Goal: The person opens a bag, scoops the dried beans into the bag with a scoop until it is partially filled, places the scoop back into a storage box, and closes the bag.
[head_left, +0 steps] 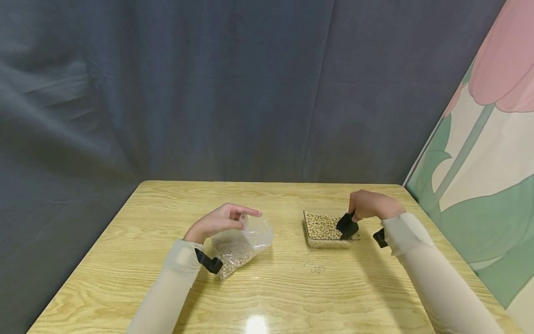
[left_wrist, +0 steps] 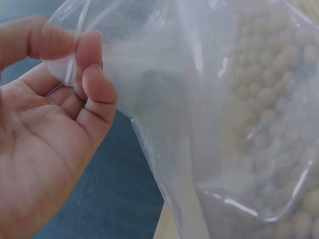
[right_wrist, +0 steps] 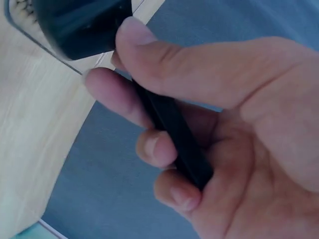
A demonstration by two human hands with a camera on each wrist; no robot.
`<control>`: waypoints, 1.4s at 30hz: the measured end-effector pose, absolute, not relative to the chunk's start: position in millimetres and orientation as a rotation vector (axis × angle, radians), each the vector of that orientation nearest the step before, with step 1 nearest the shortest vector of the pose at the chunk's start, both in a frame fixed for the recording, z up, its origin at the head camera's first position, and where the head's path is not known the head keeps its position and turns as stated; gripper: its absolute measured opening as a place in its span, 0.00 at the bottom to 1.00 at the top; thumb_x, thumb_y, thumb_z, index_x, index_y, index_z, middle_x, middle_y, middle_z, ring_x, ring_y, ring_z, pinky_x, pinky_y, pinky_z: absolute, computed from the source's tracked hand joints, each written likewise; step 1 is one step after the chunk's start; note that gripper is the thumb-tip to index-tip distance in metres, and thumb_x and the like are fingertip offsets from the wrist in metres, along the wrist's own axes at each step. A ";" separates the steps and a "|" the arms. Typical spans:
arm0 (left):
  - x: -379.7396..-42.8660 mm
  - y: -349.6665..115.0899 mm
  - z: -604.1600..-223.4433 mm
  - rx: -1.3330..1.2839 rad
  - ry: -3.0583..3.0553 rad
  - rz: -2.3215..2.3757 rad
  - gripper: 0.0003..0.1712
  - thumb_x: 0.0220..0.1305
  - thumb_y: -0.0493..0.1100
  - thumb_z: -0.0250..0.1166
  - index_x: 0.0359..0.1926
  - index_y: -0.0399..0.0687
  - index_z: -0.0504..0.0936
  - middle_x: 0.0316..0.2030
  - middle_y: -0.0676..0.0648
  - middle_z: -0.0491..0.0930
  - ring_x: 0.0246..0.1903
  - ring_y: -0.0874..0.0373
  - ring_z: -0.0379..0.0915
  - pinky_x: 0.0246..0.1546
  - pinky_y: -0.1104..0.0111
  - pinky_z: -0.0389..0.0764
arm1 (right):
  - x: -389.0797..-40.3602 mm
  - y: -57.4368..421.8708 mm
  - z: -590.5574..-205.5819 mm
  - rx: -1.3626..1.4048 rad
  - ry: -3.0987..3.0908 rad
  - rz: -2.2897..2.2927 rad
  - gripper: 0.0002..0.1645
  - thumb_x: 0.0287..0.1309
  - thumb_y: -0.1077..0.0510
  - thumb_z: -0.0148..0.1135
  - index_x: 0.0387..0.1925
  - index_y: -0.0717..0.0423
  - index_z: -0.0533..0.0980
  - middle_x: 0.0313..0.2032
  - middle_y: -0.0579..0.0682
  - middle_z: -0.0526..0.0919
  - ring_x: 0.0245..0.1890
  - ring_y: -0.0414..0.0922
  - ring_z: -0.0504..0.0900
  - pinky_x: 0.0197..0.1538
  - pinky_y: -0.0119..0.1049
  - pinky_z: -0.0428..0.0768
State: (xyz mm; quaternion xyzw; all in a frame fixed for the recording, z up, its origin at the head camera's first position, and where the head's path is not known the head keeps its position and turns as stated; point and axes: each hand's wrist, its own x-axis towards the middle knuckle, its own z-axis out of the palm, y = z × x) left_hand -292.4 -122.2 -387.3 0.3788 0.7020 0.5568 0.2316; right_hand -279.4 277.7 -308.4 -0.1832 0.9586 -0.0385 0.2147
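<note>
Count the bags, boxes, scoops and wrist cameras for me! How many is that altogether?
Clear bag: 1
See-through box: 1
Black scoop: 1
Left wrist camera and right wrist camera: 2
Total: 5

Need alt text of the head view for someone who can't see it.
The right hand holds a black scoop at the right end of a clear tray of beans; the left hand grips the top of a clear bag with beans inside. Beneath is a wooden table, behind it a dark curtain.
</note>
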 end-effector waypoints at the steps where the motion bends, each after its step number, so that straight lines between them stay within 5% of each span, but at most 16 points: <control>1: -292.3 -122.0 -387.5 1.039 1.927 1.534 0.26 0.62 0.25 0.53 0.63 0.29 0.70 0.24 0.48 0.76 0.24 0.63 0.62 0.32 0.70 0.71 | -279.7 279.4 -309.4 -0.516 2.650 -0.133 0.18 0.57 0.68 0.61 0.14 0.51 0.75 0.26 0.50 0.80 0.20 0.38 0.54 0.28 0.35 0.58; 6: -293.1 -120.9 -388.3 1.045 1.920 1.535 0.26 0.62 0.25 0.53 0.63 0.28 0.69 0.24 0.51 0.77 0.24 0.60 0.63 0.33 0.70 0.71 | -280.9 291.6 -314.7 -0.537 2.607 -0.216 0.17 0.60 0.66 0.58 0.16 0.54 0.75 0.16 0.41 0.63 0.18 0.37 0.55 0.27 0.33 0.57; 9: -293.4 -120.3 -388.5 1.049 1.920 1.528 0.26 0.62 0.25 0.53 0.63 0.28 0.69 0.22 0.50 0.76 0.24 0.59 0.63 0.32 0.69 0.70 | -279.5 300.2 -318.9 -0.539 2.589 -0.254 0.10 0.62 0.63 0.59 0.34 0.63 0.85 0.26 0.47 0.83 0.25 0.40 0.76 0.31 0.36 0.75; 12: -293.2 -119.7 -388.1 1.047 1.926 1.522 0.26 0.62 0.25 0.54 0.63 0.28 0.70 0.20 0.51 0.74 0.22 0.60 0.61 0.31 0.69 0.69 | -276.9 306.3 -324.1 -0.544 2.583 -0.315 0.16 0.62 0.61 0.59 0.47 0.67 0.81 0.39 0.57 0.87 0.36 0.47 0.85 0.40 0.44 0.82; 18: -292.4 -119.7 -387.3 1.057 1.952 1.506 0.26 0.60 0.25 0.55 0.62 0.28 0.71 0.14 0.56 0.63 0.17 0.65 0.53 0.27 0.69 0.64 | -274.3 310.1 -335.5 -0.523 2.630 -0.451 0.17 0.61 0.62 0.60 0.48 0.68 0.81 0.44 0.62 0.85 0.38 0.46 0.83 0.37 0.37 0.77; 27: -290.9 -121.4 -387.0 1.052 1.951 1.498 0.26 0.61 0.26 0.54 0.62 0.29 0.71 0.15 0.58 0.67 0.16 0.65 0.53 0.27 0.67 0.65 | -272.1 310.5 -348.4 -0.522 2.666 -0.535 0.16 0.63 0.60 0.58 0.46 0.66 0.82 0.39 0.58 0.86 0.35 0.46 0.82 0.38 0.41 0.79; 33: -291.3 -121.7 -387.1 1.039 1.942 1.505 0.27 0.61 0.26 0.55 0.63 0.29 0.70 0.15 0.58 0.67 0.17 0.66 0.54 0.27 0.67 0.64 | -273.7 305.5 -353.7 -0.549 2.718 -0.545 0.18 0.62 0.59 0.60 0.48 0.68 0.81 0.47 0.66 0.82 0.48 0.60 0.82 0.47 0.51 0.80; 42: -291.0 -122.1 -387.5 1.029 1.941 1.503 0.27 0.61 0.26 0.55 0.63 0.30 0.71 0.14 0.58 0.67 0.16 0.65 0.54 0.27 0.66 0.63 | -273.7 302.4 -360.4 -0.541 2.767 -0.577 0.20 0.60 0.59 0.62 0.51 0.67 0.79 0.49 0.66 0.82 0.47 0.58 0.82 0.47 0.50 0.80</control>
